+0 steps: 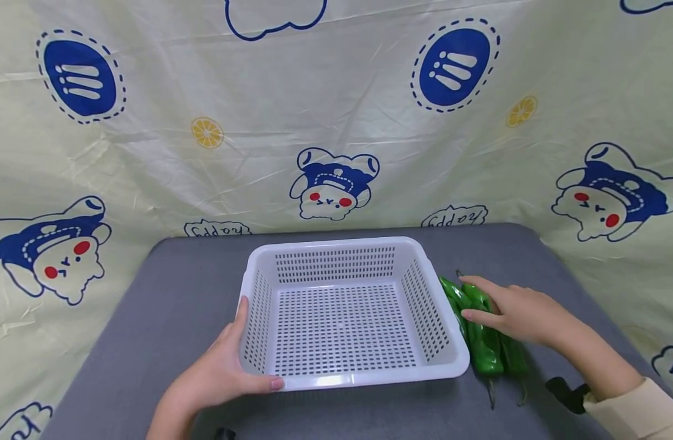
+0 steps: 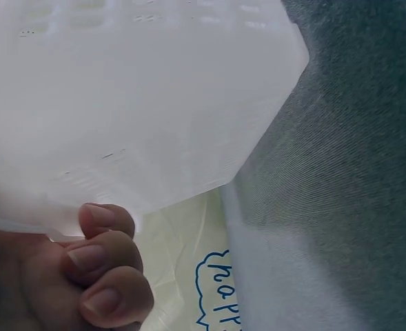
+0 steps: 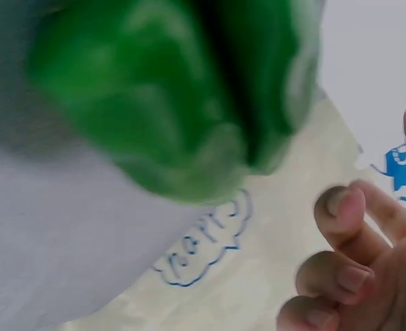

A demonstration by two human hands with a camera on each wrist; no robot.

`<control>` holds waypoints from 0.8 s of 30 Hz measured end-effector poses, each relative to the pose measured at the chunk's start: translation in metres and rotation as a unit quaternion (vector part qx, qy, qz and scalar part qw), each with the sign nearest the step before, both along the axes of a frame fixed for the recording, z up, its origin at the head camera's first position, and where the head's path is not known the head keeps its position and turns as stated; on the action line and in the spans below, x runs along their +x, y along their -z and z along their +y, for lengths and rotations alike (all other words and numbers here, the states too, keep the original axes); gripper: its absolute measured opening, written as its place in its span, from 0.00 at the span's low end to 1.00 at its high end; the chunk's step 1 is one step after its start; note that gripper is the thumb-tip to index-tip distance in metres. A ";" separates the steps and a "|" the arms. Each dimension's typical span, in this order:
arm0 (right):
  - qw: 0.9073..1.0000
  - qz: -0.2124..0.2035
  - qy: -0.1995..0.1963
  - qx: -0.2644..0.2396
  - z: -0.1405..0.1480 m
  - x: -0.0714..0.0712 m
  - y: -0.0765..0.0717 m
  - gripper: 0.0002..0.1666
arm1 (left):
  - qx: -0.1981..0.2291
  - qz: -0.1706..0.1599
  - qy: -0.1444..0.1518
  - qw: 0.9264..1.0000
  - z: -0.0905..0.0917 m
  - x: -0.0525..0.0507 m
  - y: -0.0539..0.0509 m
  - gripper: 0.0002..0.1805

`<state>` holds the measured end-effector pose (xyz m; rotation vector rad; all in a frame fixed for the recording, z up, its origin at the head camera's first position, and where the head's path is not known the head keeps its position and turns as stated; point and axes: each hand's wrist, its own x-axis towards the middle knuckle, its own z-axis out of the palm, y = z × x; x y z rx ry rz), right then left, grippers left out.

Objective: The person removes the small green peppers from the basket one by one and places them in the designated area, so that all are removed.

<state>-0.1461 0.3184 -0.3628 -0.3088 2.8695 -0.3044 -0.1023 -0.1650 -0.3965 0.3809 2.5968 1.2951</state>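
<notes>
A white plastic basket (image 1: 344, 377) with slotted walls and floor stands in the middle of the table, nothing inside it. My left hand (image 1: 217, 366) grips its near left corner, thumb on the front rim and a finger along the left side. In the left wrist view, curled fingers (image 2: 109, 265) show beside the basket's outer wall (image 2: 134, 103). Several long green peppers (image 1: 486, 351) lie side by side against the basket's right side. Over them is my right hand (image 1: 520, 311), thumb and fingers spread apart. The right wrist view shows loosely bent fingers (image 3: 337, 276) away from the blurred peppers (image 3: 168, 103).
A grey cloth covers the table (image 1: 182, 293). Behind it and at both sides hangs a pale printed curtain (image 1: 259, 177). A small dark object (image 1: 567, 394) sits by my right wrist, and another dark piece (image 1: 224, 434) shows at the bottom edge.
</notes>
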 end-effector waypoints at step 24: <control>0.977 0.205 -0.059 -0.020 -0.122 0.018 -0.021 0.28 | -0.305 0.053 -0.026 0.950 0.032 -0.005 -0.052 0.34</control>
